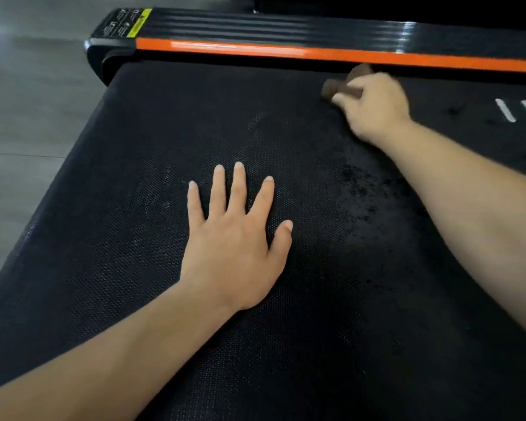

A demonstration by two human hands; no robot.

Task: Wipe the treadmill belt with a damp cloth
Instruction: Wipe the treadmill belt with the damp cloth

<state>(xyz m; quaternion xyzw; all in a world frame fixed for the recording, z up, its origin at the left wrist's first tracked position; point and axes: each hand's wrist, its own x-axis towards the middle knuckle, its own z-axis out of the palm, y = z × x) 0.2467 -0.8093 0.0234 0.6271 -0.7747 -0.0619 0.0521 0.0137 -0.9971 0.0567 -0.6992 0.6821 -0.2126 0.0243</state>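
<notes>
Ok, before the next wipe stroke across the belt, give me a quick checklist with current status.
1. Cloth gripped in right hand: ok.
2. Cloth in contact with belt: cannot tell, motion blur.
3. Left hand flat on belt, fingers spread, clear of the cloth: ok.
4. Dark specks and patch near the right forearm not yet cleaned: not ok.
5. Cloth close to the orange side rail, room to stroke toward the person: ok.
6. Cloth dampness: cannot tell.
</notes>
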